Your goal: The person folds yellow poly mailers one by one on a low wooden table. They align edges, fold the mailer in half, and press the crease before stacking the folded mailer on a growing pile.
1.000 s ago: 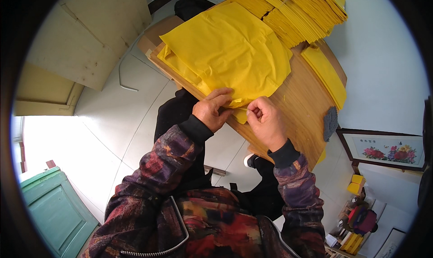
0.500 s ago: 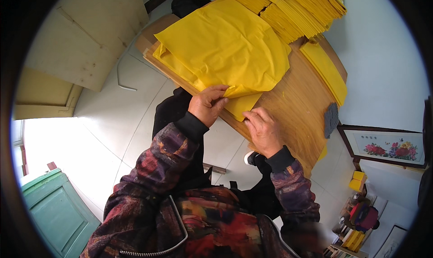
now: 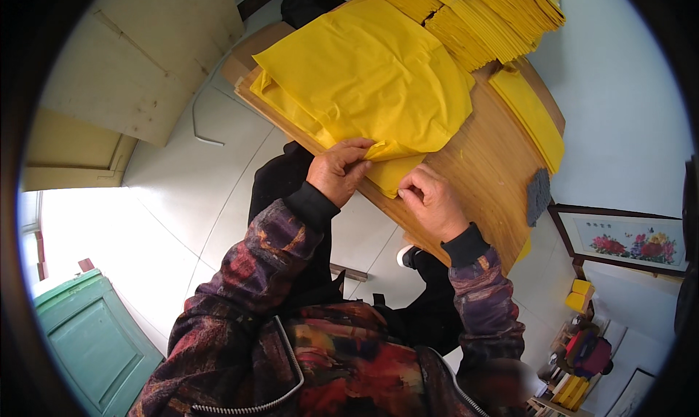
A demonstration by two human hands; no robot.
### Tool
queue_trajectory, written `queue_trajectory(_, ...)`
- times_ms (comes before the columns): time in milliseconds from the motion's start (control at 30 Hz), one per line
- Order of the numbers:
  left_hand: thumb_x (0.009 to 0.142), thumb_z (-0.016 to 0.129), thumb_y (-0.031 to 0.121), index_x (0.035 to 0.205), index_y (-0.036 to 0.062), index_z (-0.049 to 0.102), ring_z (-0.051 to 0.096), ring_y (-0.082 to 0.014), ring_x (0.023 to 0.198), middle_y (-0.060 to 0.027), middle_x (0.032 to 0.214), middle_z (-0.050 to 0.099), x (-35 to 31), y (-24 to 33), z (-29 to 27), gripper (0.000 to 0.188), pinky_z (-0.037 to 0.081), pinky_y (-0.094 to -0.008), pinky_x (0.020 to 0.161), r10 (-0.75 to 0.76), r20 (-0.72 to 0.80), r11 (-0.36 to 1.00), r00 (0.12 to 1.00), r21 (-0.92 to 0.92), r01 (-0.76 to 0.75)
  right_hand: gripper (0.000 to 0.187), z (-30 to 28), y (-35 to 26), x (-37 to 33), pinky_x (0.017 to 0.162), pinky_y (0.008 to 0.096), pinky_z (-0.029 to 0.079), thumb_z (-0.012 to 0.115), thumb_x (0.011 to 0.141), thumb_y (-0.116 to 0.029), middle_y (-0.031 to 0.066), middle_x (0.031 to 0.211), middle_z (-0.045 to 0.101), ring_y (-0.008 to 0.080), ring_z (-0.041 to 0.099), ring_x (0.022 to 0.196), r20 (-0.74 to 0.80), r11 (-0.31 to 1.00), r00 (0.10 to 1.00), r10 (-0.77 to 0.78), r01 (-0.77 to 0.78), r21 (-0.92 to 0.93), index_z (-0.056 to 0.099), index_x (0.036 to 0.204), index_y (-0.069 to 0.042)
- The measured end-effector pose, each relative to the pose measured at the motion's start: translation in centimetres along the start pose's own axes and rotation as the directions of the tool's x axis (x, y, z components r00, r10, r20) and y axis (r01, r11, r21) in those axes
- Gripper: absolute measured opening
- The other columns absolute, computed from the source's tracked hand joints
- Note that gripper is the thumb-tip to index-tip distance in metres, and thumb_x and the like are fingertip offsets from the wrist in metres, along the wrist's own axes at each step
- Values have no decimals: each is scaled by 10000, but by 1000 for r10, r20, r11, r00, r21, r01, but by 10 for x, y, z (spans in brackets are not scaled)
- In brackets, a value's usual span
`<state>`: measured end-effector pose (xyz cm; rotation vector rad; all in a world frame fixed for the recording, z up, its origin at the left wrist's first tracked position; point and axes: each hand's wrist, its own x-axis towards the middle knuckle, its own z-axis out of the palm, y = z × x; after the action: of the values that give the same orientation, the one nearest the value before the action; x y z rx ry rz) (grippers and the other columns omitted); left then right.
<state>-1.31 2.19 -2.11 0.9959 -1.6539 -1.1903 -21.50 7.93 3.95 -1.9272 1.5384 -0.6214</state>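
Observation:
A large piece of creased yellow cloth (image 3: pixel 364 67), with more than one layer, lies over the near left part of the wooden table (image 3: pixel 488 176). My left hand (image 3: pixel 339 171) pinches the upper layer at its near edge, where a fold is lifted and turned back. Below that fold, a flat corner of the lower layer shows and reaches the table's near edge. My right hand (image 3: pixel 435 201) is at this corner, thumb and index finger closed together on its tip and the other fingers curled in.
A tall stack of folded yellow cloth (image 3: pixel 495 20) stands at the table's back. A yellow strip (image 3: pixel 531 115) lies along the right side, with a grey rag (image 3: pixel 536 197) at the edge. A framed flower picture (image 3: pixel 626 235) is at right, a green cabinet door (image 3: pixel 98 344) at lower left.
My right hand has shifted slightly right, its fingers curling in more at the cloth's corner. My left hand keeps its pinch on the fold. The whole view has moved a little.

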Motion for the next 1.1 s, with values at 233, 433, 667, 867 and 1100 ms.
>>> queue_trajectory(233, 811, 696, 45, 965, -43, 656, 647, -282, 1017, -158, 1119, 668, -2, -10, -1, 181, 507, -323, 857, 66, -25, 996, 998, 56, -65, 220, 0, 11, -11, 644, 297, 497, 648, 826, -1, 97, 831, 591, 203, 609, 726, -135, 990, 984, 113, -101, 95, 610, 1042, -9)
queue_trajectory(433, 830, 657, 6, 1034, -42, 665, 621, -266, 1092, -170, 1167, 651, 3, -22, -3, 209, 466, -312, 932, -38, 10, 999, 999, -4, 38, 419, -57, 89, -74, 874, 450, 444, 633, 863, -153, 182, 1044, 546, 364, 532, 1013, -655, 793, 716, 240, -534, -293, 540, 1240, 4)
queue_trajectory(667, 874, 623, -10, 1098, -35, 656, 628, -166, 991, -114, 1112, 671, 0, -23, 3, 228, 468, -251, 860, -111, -17, 962, 994, -253, 103, 462, -108, 151, -128, 941, 464, 420, 627, 883, -293, 121, 1208, 499, 355, 471, 1115, -758, 337, 434, 487, -894, -295, 567, 1267, -42)
queue_trajectory(867, 922, 587, 79, 1176, 29, 629, 413, -47, 469, 29, 713, 583, 5, -7, -5, 263, 330, -221, 419, -412, 106, 886, 905, -184, 425, 428, -111, 175, -129, 908, 500, 440, 621, 870, -387, 132, 1243, 503, 363, 488, 1147, -707, 236, 517, 483, -854, -463, 616, 1176, -87)
queue_trajectory(1100, 914, 633, 131, 1183, 37, 653, 467, -73, 427, 5, 700, 610, 7, 4, -7, 285, 403, -229, 414, -429, 108, 878, 897, -183, 442, 204, -107, 115, -117, 809, 449, 480, 612, 880, -179, 172, 994, 648, 372, 606, 944, -727, 723, 640, 249, -622, -300, 635, 1020, -32)
